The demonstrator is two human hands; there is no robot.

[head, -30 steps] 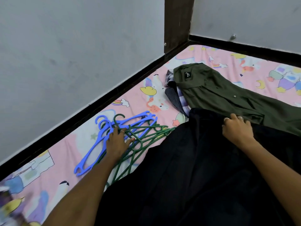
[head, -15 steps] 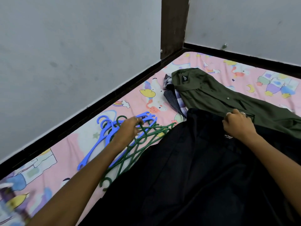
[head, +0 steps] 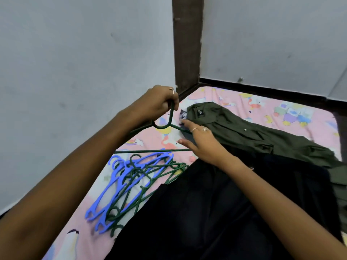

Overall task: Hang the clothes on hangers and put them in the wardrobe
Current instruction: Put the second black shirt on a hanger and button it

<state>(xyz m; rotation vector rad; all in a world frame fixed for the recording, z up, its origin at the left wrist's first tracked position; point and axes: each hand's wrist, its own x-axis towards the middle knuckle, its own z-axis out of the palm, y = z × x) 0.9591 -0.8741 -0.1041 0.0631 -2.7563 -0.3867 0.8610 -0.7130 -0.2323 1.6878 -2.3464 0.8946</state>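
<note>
Clearly light and stiff, the green hanger (head: 163, 126) hangs above the bed from the left hand (head: 156, 104), whose fingers curl round its hook. The right hand (head: 201, 141), fingers straight, reaches its shoulder. The soft black garment (head: 216, 212) lies near, limp; take its collar.

A pink cartoon-print bedsheet (head: 262, 102) meets grey walls (head: 75, 62) and a dark wooden post (head: 186, 44).

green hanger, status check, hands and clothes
Left hand grips green hanger, lifted. Right hand open beside it. Black garment unhung. Hanger pile alongside.
</note>
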